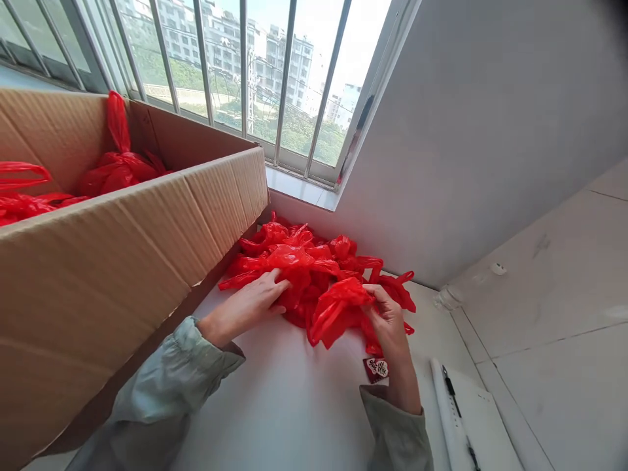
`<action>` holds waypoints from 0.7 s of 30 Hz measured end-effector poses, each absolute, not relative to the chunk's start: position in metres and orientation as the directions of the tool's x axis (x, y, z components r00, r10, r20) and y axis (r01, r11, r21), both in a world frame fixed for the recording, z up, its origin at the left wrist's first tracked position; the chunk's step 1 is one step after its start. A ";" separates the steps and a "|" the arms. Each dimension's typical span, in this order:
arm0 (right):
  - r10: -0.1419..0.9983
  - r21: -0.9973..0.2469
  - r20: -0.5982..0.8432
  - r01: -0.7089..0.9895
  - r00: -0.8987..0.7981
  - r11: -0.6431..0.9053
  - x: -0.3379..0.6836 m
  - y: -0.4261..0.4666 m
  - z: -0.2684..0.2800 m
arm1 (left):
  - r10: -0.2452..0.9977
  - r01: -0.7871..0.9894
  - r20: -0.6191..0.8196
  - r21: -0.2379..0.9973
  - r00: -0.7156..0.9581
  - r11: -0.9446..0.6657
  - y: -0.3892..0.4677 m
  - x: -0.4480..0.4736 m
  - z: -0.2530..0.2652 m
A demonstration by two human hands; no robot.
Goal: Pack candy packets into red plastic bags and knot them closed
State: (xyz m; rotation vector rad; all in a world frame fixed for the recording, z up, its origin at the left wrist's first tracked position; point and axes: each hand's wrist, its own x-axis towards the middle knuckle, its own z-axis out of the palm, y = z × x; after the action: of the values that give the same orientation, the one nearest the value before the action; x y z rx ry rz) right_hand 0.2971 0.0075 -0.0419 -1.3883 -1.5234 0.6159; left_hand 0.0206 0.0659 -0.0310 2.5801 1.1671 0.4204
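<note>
A heap of thin red plastic bags (294,239) lies on the white tabletop against the wall. My right hand (390,320) pinches the edge of one crumpled red plastic bag (338,307) at the heap's front right. At the left side of the heap, my left hand (250,304) has its fingers bent around the loose film of a red bag (297,278); some fingertips are hidden by the plastic. Just below my right hand lies a small dark red packet (376,370) with white lettering.
A large cardboard box (147,242) stands on the left, with knotted red bags (120,167) inside. A barred window (245,85) is behind. On the right are a clear plastic container (447,298), a black pen (450,386) and a tiled wall (554,294).
</note>
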 end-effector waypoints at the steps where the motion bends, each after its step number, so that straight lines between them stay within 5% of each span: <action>1: 0.951 -0.857 0.306 0.449 0.047 0.253 0.297 -0.001 -0.034 | 0.752 0.672 0.147 0.364 0.642 -0.645 0.061 0.019 -0.027; 7: 0.929 -0.759 0.093 0.578 -0.358 0.299 0.267 -0.041 -0.022 | 0.721 0.651 0.105 0.356 0.685 -0.670 0.023 0.016 0.002; 11: 0.948 -0.688 -0.039 0.697 -0.315 0.203 0.255 -0.058 -0.034 | 0.671 0.623 0.012 0.360 0.741 -0.694 0.001 0.025 0.007; 21: 0.970 -0.475 -0.102 0.867 -0.222 0.149 0.234 -0.083 -0.075 | 0.607 0.603 -0.131 0.395 0.784 -0.693 -0.033 0.035 -0.052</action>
State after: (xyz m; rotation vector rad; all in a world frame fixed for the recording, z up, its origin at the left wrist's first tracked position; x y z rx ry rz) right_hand 0.2336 -0.0828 -0.0745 -1.7967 -2.1961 0.6536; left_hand 0.0354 -0.0331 -0.0515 2.5544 0.9124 0.0138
